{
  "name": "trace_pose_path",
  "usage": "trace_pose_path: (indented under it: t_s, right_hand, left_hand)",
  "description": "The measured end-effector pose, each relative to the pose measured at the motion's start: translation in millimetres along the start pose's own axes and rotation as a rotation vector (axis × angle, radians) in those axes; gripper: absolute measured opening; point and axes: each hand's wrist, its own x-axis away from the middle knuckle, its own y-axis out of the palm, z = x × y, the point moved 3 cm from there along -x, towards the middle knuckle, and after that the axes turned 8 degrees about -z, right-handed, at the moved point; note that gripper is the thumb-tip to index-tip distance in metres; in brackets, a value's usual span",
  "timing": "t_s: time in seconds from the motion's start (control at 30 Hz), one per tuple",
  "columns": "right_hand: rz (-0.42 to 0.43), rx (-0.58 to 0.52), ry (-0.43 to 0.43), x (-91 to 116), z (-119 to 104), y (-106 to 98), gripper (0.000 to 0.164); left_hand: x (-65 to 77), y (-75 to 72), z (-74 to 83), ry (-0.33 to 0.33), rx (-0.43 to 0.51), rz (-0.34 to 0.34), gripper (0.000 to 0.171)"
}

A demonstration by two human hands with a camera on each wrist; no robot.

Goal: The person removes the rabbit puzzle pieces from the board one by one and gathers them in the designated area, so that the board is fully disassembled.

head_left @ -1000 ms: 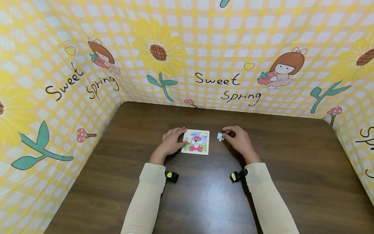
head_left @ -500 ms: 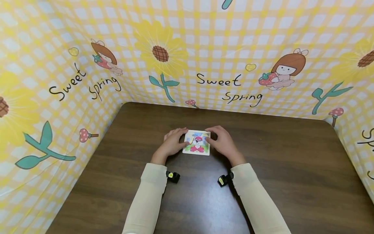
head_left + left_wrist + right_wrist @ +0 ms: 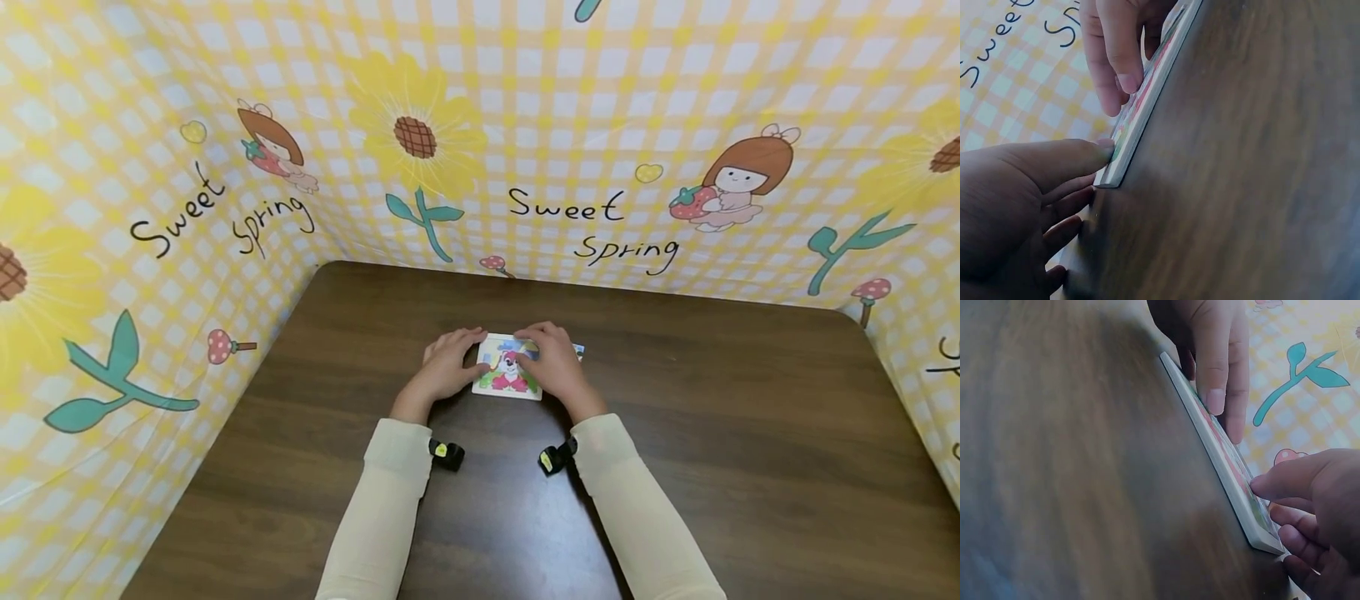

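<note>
We see the picture puzzle (image 3: 508, 383) flat on the brown table (image 3: 712, 417), between both hands. Left hand (image 3: 448, 365) grips its left edge, thumb on the face. Right hand (image 3: 557, 360) bends over the right part; we cannot tell whether it pinches anything. A small colored piece (image 3: 580, 351) shows just beyond it.

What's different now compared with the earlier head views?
The right hand, earlier pinching a loose piece beside the puzzle, has moved left over the puzzle's right part. A colourful bit now shows to that hand's right; whether the piece was let go is unclear. The left hand and puzzle stayed put.
</note>
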Motion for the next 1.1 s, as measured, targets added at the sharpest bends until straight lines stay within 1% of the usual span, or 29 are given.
trace_pose_path:
  t_s: [0.13, 0.27, 0.5, 0.63, 0.83, 1.1]
  right_hand:
    - [-0.002, 0.001, 0.005, 0, 1, 1, 0.032]
    - [-0.018, -0.007, 0.019, 0, 1, 0, 0.030]
    - [-0.040, -0.002, 0.032, 1, 0, 0, 0.029]
    - [-0.024, -0.004, 0.027, 1, 1, 1, 0.028]
    - [-0.055, -0.024, 0.044, 5, 3, 5, 0.027]
    - [-0.039, 0.018, 0.014, 1, 0, 0, 0.023]
  left_hand:
    - [0.2, -0.8, 7.6, -0.039, -0.044, 0.003, 0.063]
    - [-1.5, -0.6, 15.6, -0.076, -0.092, 0.023, 0.063]
    - [-4.9, 1.7, 23.2, -0.132, -0.117, 0.053, 0.065]
    - [-6.1, 2.9, 24.3, -0.140, -0.126, 0.066, 0.068]
    - [-4.2, 8.0, 21.9, -0.148, -0.152, 0.063, 0.069]
    - [-7.6, 4.4, 24.1, -0.167, -0.109, 0.083, 0.069]
